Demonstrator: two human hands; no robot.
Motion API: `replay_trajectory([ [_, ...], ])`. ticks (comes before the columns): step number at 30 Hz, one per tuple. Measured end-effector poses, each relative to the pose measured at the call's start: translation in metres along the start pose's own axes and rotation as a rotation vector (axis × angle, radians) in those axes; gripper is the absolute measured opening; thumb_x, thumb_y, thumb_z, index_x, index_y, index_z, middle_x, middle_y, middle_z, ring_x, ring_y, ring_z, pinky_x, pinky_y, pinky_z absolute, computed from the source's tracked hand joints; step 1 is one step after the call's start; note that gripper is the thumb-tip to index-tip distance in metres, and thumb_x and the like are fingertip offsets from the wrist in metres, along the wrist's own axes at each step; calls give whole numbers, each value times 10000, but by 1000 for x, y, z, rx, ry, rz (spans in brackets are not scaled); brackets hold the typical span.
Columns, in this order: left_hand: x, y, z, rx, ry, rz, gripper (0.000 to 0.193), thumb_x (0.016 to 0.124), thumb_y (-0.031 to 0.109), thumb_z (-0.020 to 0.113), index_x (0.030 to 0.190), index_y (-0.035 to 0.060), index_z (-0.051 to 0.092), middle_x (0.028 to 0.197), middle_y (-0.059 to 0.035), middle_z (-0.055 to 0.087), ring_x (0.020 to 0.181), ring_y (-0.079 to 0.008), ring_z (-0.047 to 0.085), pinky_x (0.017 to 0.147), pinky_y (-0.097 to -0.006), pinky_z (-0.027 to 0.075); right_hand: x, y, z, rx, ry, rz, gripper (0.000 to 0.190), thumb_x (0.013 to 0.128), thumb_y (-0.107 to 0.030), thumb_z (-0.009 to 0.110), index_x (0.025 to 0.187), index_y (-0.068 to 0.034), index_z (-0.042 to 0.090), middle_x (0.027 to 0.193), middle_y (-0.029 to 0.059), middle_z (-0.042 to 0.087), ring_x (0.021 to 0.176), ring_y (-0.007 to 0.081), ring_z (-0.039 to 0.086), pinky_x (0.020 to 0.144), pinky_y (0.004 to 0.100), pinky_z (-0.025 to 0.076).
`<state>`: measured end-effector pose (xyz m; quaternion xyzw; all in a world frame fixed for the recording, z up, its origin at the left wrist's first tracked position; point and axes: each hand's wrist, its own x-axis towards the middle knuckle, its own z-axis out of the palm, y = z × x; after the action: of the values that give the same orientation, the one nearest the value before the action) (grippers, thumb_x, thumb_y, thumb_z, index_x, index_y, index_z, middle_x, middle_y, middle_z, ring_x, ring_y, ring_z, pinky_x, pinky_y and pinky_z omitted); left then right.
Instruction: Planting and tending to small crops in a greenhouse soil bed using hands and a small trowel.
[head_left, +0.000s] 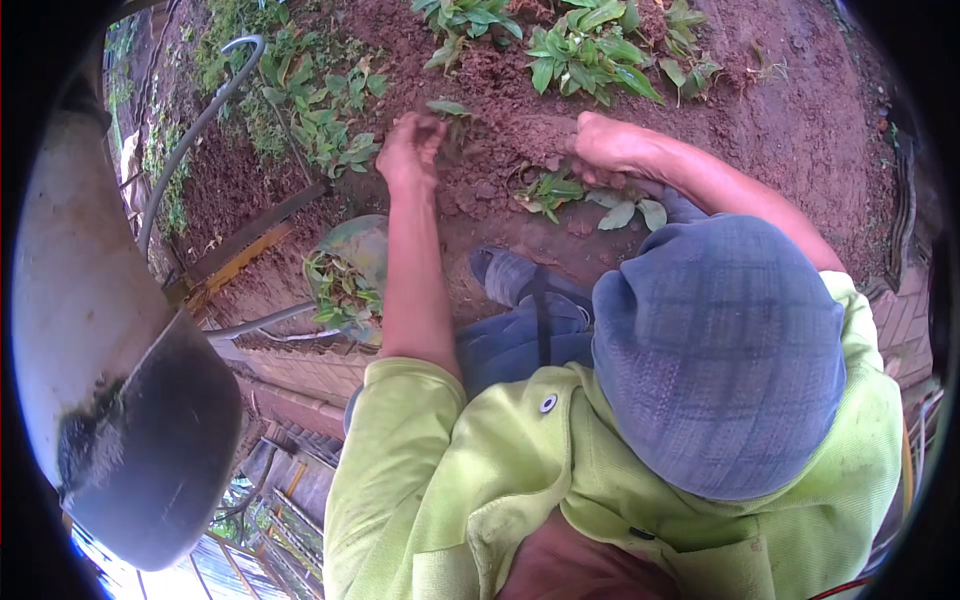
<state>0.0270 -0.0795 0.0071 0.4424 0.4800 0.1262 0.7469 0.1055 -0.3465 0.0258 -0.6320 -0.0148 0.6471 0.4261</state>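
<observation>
My left hand (411, 150) is over the loose reddish-brown soil (480, 180), its fingers curled and slightly blurred. Beside its fingertips is a small leafy plant (448, 109); whether the fingers touch it is unclear. Farther right, my right hand (600, 148) is bent down low at the soil with its fingers curled under. What is inside that hand is hidden. Just below it lie a green leafy plant (551, 192) and a paler broad-leaved one (626, 211). A metal or plastic bowl-like container (360, 244) holding leafy seedlings (341, 289) is near my left forearm.
Leafy plants (589, 56) grow at the top, with more (330, 135) at the left. A curved grey rod (191, 135), a dark bar (255, 229) and a large pale curved object (90, 262) are at the left. My blue plaid-covered knee (720, 360) is below my right arm.
</observation>
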Motion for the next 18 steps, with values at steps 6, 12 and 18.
replay_trajectory([
  [6,-79,-23,15,761,11,-568,444,894,398,661,877,-44,617,767,-189,682,640,-250,705,556,-330,623,2,3,11,138,-133,96,256,940,-156,445,800,27,557,610,102,571,394,157,468,310,312,342],
  [12,-93,-81,19,-102,41,-761,332,974,269,553,1115,-29,514,1059,-225,602,924,-373,639,794,-509,579,19,6,34,143,1,118,277,930,-212,521,775,17,534,617,83,543,426,151,478,332,317,366],
  [18,-65,-102,3,-200,103,-681,229,968,180,561,1133,24,531,1046,-204,603,884,-347,630,796,-517,578,44,25,47,74,173,-24,214,857,-197,596,855,8,536,663,89,565,461,176,512,350,337,367],
])
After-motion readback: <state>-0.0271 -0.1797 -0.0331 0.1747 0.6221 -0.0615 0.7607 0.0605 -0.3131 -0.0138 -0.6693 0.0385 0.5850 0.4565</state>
